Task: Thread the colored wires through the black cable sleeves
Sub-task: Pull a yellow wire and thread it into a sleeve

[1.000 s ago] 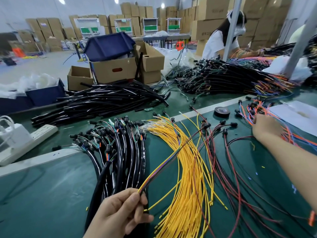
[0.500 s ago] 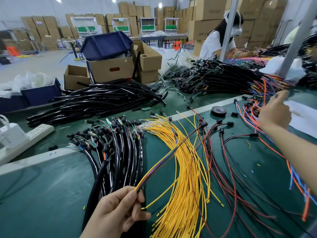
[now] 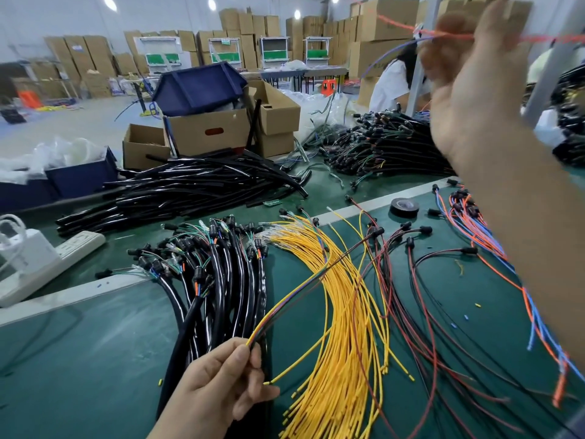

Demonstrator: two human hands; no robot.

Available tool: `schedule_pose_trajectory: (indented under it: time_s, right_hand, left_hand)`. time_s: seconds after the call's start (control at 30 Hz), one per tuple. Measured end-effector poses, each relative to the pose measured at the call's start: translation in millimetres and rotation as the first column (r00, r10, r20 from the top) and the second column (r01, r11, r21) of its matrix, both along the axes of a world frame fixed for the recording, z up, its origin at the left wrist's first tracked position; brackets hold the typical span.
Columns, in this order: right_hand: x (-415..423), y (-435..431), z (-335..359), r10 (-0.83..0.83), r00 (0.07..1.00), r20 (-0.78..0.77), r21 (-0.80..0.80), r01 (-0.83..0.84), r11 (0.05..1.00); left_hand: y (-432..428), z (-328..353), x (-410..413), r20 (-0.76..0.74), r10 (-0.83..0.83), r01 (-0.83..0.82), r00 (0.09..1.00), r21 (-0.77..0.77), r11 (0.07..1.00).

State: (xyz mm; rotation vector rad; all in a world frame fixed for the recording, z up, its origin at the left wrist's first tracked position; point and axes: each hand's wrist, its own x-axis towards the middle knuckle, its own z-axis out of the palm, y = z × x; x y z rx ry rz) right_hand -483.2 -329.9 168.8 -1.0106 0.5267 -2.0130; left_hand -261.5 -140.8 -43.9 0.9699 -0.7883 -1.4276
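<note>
The left hand (image 3: 221,384) pinches a thin wire bundle (image 3: 294,289) between thumb and fingertips, low over the table (image 3: 79,359). The bundle's far end trails across the yellow wires (image 3: 342,312). The right hand (image 3: 468,77), raised high and blurred, seems to pinch orange and blue wires (image 3: 557,391) that hang down to the table at the right. These strands could drag neighbours along and knot, or snag the red and black leads (image 3: 408,315). The pinched ends could also splay and jam at a sleeve's mouth. The black sleeves (image 3: 190,191) lie well apart, at the back.

Head camera looks forward-down, seemingly close over the workbench (image 3: 95,359)
</note>
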Motion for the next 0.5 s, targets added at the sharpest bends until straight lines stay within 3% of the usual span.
schedule_pose_trajectory:
  time_s: [0.07, 0.17, 0.23, 0.33, 0.5]
  right_hand:
    - [19, 24, -9, 0.325, 0.942, 0.088, 0.047, -0.329, 0.943]
    - [45, 52, -49, 0.659, 0.741, 0.128, 0.259, -0.667, 0.699]
    - [59, 66, -90, 0.708, 0.691, 0.147, 0.436, -0.687, 0.581]
    - [68, 74, -143, 0.680, 0.710, 0.182, 0.632, -0.615, 0.472]
    - [51, 49, -172, 0.610, 0.783, 0.121, 0.746, -0.477, 0.464]
  left_hand:
    - [0, -3, -1, 0.036, -0.010, 0.012, 0.999, -0.055, 0.998]
    - [-1, -11, 0, 0.116, 0.042, -0.025, 0.992, -0.137, 0.990]
    - [-3, -16, 1, 0.129, 0.093, -0.072, 0.987, -0.161, 0.984]
    - [-3, -18, 1, 0.173, 0.160, -0.110, 0.972, -0.267, 0.957]
    - [0, -21, 5, 0.420, 0.250, -0.017, 0.872, -0.485, 0.875]
